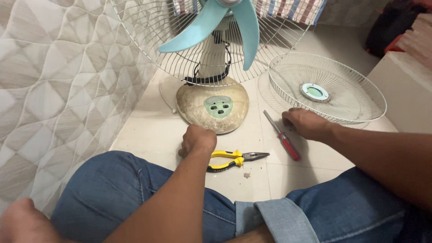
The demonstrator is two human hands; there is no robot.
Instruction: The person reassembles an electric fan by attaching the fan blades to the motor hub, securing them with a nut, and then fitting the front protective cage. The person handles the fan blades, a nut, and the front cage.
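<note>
The front grille (327, 87) is already off, lying on the floor beside the fan (211, 67); the blades remain mounted. My left hand (197, 140) is curled shut, empty, by the pliers (236, 159). My right hand (307, 123) rests flat, fingers together, touching the screwdriver (282, 136).

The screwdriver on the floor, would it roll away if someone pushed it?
Probably a little. The screwdriver has a thin round shaft and a smooth red handle, and it lies flat on hard tile. The right hand, resting by its shaft, might stop it. It looks stiff and light.
</note>
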